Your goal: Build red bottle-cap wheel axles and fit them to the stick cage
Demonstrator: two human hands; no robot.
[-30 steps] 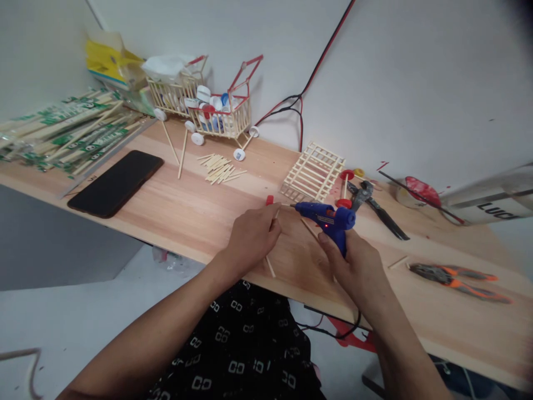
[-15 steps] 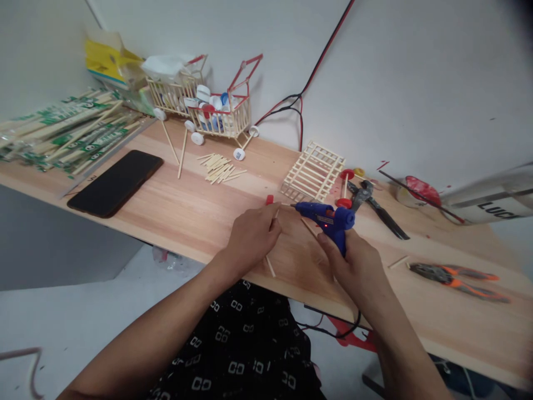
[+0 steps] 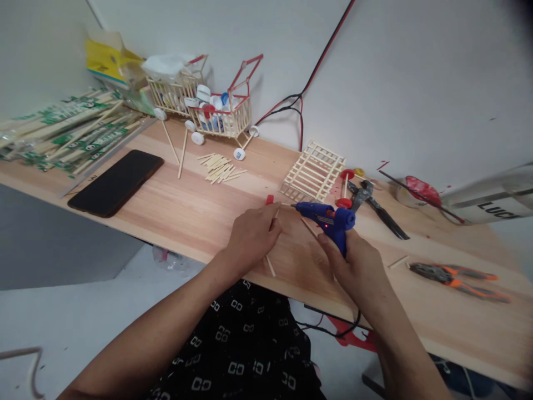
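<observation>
My right hand (image 3: 364, 261) is wrapped round the handle of a blue hot glue gun (image 3: 318, 212), its small red light lit. The gun's nozzle points left, close to the fingertips of my left hand (image 3: 254, 236). That hand is closed in a pinch on a thin wooden stick, mostly hidden by the fingers. Just beyond it shows a red cap (image 3: 270, 199). Another length of thin stick (image 3: 270, 266) sticks out below my left hand, and one more stick (image 3: 308, 226) lies under the gun. A slatted stick panel (image 3: 314, 171) stands behind the gun.
Two stick carts, the nearer cart (image 3: 225, 122) full of bottle caps, stand by the wall. Short cut sticks (image 3: 220, 168) lie before them. A phone (image 3: 115, 183) and wrapped chopsticks (image 3: 83, 133) are left; black pincers (image 3: 378, 208) and orange-handled pliers (image 3: 453, 276) are right.
</observation>
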